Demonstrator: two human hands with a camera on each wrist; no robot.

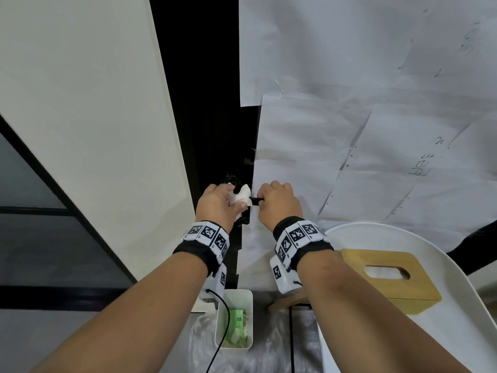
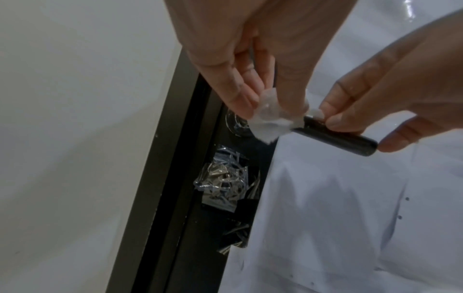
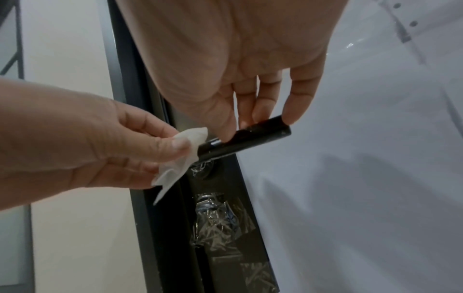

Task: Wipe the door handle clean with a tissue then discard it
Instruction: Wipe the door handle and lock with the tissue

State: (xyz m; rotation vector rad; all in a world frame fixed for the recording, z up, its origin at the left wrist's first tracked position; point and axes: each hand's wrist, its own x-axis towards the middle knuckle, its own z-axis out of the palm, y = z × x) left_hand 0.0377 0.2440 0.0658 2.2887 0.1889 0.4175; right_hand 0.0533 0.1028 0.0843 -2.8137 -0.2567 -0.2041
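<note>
A black lever door handle [image 3: 246, 139] [image 2: 335, 136] [image 1: 255, 201] sticks out from the dark door edge. My left hand [image 1: 219, 204] [image 3: 100, 146] [image 2: 250, 83] pinches a crumpled white tissue [image 1: 243, 196] [image 2: 269, 123] [image 3: 186, 152] and holds it against the handle's inner end, near the hub. My right hand [image 1: 277, 201] [image 3: 250, 83] [image 2: 375, 103] holds the handle's outer part from above, fingertips and thumb curled round the bar. The tissue hides the handle's neck.
A small white bin [image 1: 234, 323] with green and white scraps stands on the floor under my left wrist. A wooden tissue box [image 1: 390, 281] rests on a white round chair seat [image 1: 457, 305] at the right. White paper sheets [image 1: 376, 130] cover the door; crumpled clear tape [image 3: 218, 222] covers the lock plate.
</note>
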